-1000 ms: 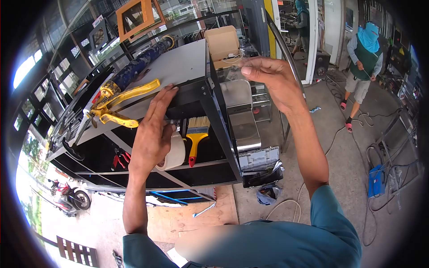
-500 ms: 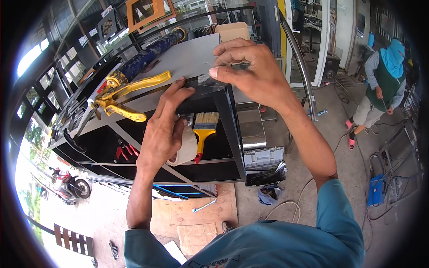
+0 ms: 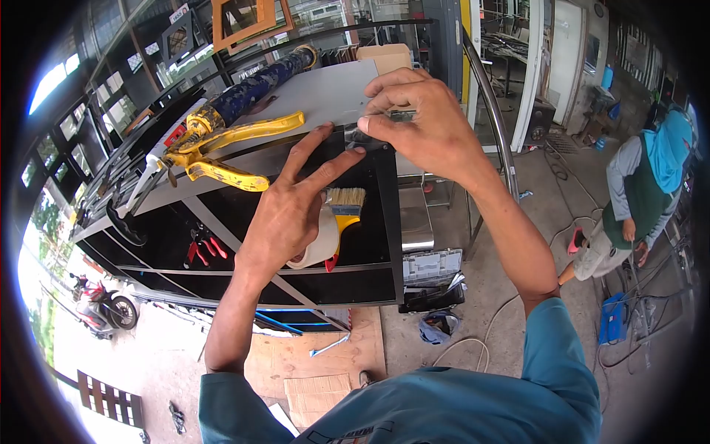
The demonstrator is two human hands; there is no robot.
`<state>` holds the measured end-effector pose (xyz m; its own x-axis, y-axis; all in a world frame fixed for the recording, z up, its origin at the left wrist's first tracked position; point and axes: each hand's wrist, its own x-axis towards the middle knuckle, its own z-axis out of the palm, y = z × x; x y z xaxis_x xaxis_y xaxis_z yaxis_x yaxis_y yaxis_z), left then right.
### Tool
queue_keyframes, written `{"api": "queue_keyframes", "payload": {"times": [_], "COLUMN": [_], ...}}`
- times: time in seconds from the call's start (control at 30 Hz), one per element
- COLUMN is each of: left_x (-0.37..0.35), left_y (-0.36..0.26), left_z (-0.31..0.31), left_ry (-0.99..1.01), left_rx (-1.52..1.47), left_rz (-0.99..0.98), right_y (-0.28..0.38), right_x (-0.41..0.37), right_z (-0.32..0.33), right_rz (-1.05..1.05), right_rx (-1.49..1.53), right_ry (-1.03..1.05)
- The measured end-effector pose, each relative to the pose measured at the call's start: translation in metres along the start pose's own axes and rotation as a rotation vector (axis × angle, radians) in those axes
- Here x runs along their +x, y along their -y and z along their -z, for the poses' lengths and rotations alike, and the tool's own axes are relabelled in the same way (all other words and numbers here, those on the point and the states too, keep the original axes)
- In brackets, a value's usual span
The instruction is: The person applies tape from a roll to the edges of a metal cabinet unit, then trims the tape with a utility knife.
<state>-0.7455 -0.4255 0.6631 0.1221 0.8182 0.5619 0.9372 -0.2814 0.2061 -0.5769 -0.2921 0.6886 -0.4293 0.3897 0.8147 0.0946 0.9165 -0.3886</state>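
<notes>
Teal cloth is seen nearest, on the wearer's sleeves. The left hand is laid against the black frame, index and middle fingers spread toward its top corner. A pale roll is partly hidden beside that hand; whether it is gripped cannot be told. At the corner, glossy film is met by the right thumb; the right hand's fingers are curled close above, though a firm pinch cannot be confirmed. The film could be creased or stuck askew if pulled unevenly. The brush could be knocked by a slipping left hand, and the yellow-handled gun by a forearm swing. Farther off, a person is seen bending.
</notes>
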Motion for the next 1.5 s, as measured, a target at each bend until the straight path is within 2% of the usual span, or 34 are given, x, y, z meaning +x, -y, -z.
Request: {"api": "queue_keyframes", "payload": {"times": [1.07, 1.17, 1.37, 1.5], "left_x": [0.001, 0.002, 0.003, 0.003], "left_y": [0.003, 0.005, 0.005, 0.003], "left_z": [-0.006, -0.007, -0.006, -0.007], "left_ry": [-0.017, -0.055, -0.037, -0.040], "left_rx": [0.004, 0.050, 0.062, -0.046], "left_rz": [-0.002, -0.087, -0.068, 0.001], "right_y": [-0.001, -0.004, -0.008, -0.013], "right_x": [-0.001, 0.002, 0.010, 0.012], "right_z": [-0.011, -0.013, -0.018, -0.020], "right_rz": [0.052, 0.068, -0.001, -0.030], "right_rx": [-0.035, 0.040, 0.023, 0.015], "right_ry": [0.010, -0.039, -0.051, -0.031]}}
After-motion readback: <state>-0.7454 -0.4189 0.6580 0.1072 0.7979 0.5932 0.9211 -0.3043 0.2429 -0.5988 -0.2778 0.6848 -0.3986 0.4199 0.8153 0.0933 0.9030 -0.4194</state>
